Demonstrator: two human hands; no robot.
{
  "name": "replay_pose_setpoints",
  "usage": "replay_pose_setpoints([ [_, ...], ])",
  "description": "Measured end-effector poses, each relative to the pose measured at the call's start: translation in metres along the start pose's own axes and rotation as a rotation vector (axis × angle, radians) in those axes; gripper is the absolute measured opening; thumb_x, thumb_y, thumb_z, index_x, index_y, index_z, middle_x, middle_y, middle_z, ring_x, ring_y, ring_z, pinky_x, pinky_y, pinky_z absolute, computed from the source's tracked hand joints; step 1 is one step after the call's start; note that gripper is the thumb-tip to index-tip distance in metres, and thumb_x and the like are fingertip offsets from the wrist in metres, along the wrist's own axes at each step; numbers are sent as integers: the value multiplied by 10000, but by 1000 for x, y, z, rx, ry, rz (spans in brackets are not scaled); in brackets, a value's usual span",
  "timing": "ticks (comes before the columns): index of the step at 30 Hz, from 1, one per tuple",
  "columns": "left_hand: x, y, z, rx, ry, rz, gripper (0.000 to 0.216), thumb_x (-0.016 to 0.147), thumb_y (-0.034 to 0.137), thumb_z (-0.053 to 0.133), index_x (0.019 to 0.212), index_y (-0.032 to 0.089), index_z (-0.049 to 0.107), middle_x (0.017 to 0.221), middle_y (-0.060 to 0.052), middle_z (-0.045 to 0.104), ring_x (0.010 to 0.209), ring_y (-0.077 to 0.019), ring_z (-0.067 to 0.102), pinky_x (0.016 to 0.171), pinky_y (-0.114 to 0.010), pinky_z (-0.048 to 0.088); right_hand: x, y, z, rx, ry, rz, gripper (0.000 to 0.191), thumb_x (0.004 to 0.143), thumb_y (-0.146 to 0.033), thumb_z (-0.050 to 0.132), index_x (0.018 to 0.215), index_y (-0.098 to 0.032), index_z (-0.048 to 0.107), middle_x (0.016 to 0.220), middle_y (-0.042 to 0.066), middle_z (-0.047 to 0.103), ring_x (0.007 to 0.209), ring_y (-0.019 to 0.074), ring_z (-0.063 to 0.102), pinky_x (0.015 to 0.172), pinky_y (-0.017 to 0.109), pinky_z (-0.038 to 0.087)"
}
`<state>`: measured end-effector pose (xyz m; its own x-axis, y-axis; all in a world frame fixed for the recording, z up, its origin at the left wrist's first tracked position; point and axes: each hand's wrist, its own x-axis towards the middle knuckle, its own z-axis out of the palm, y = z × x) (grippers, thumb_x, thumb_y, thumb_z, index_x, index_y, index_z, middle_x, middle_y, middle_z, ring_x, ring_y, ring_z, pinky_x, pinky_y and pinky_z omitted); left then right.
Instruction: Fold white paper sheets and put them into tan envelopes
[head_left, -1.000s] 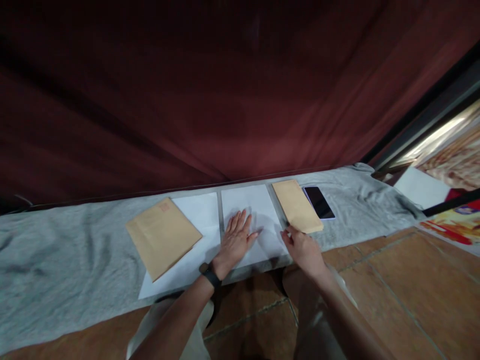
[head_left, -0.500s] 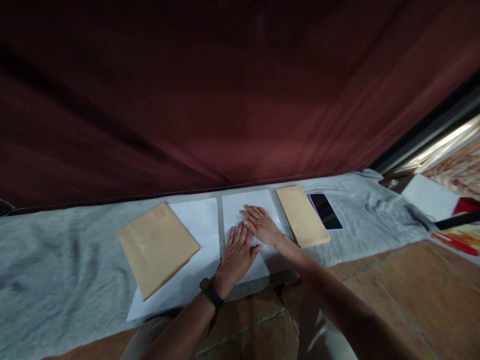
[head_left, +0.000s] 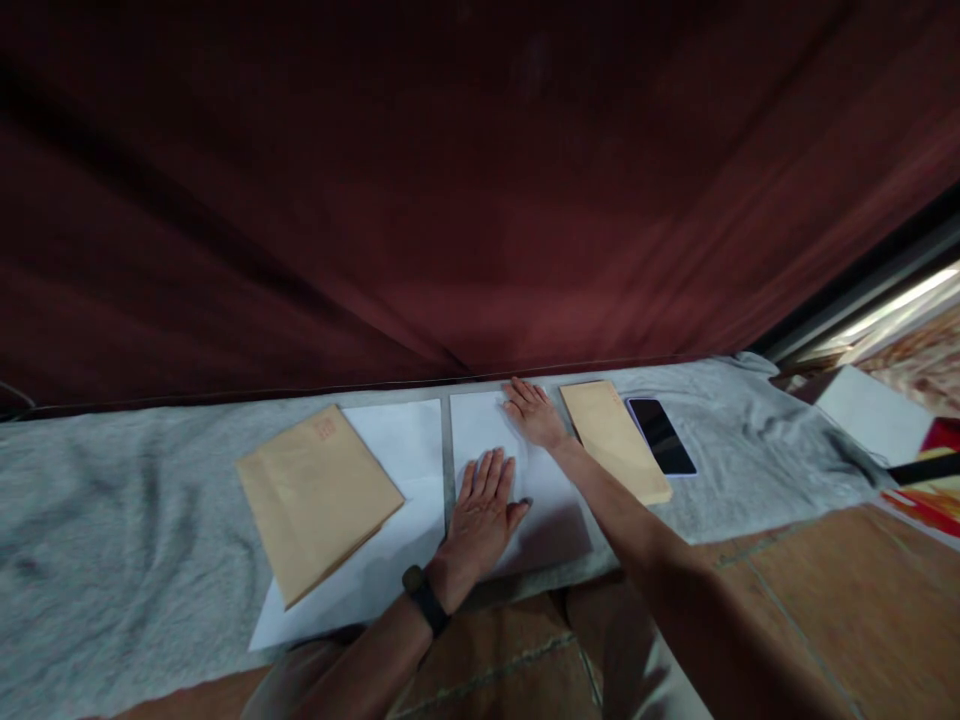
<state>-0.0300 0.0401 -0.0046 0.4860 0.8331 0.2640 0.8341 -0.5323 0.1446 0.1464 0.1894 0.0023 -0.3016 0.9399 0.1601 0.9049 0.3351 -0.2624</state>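
Observation:
My left hand [head_left: 485,508] lies flat, fingers spread, on the near part of a white sheet of paper [head_left: 555,510] in the middle of the grey cloth [head_left: 135,520]. A black band sits on that wrist. My right hand [head_left: 534,411] is stretched out flat on the far end of the same sheet, fingers pointing towards the curtain. Neither hand holds anything. A narrow tan envelope [head_left: 615,438] lies just right of the sheet.
A second white sheet [head_left: 390,500] lies to the left, with a larger tan envelope [head_left: 319,495] on it. A dark phone [head_left: 661,435] rests right of the narrow envelope. A dark red curtain [head_left: 450,180] hangs behind. Brown tiled floor [head_left: 825,590] is at the near right.
My right hand moved from the sheet's near right corner onto the paper, then slid along it to the far end. My left hand stayed flat on the sheet.

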Motion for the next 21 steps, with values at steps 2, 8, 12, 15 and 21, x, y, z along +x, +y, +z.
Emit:
replay_pose_setpoints([
  [2,1,2,-2,-19,8,-5,603,1001,482,453,1478,112,448,1587,-176,423,1497,-315,348,1222,-535,294,-8,-9,-7,67,-7,-46,513,1090,-346,283,1540,-146,425,1634,96,335,1517,227,310,1259,429,231],
  [8,-8,20,-4,-139,-66,93,379,992,316,489,1300,121,592,1347,-155,650,1342,-283,544,1149,-470,396,-48,-52,-11,261,-244,-496,426,1080,-347,387,1480,-281,519,1594,-14,429,1523,144,281,1276,364,201],
  [12,-20,29,1,-181,-85,102,452,955,320,551,1367,133,556,1363,-162,635,1337,-308,540,1133,-489,400,-51,-61,0,163,-328,-555,452,1065,-395,455,1506,-299,477,1632,2,361,1533,183,264,1270,414,186],
  [15,-23,27,7,-181,-57,126,554,954,314,543,1475,143,464,1485,-161,544,1416,-309,463,1175,-494,345,-37,-61,8,81,-287,-548,467,1067,-398,453,1527,-322,436,1649,3,322,1534,182,262,1262,408,198],
  [21,-22,21,12,-154,-64,164,607,996,309,469,1570,182,319,1616,-133,389,1492,-274,364,1219,-469,281,-2,-58,19,-17,-190,-505,476,1075,-400,422,1535,-279,429,1642,45,331,1510,209,325,1255,434,223],
])
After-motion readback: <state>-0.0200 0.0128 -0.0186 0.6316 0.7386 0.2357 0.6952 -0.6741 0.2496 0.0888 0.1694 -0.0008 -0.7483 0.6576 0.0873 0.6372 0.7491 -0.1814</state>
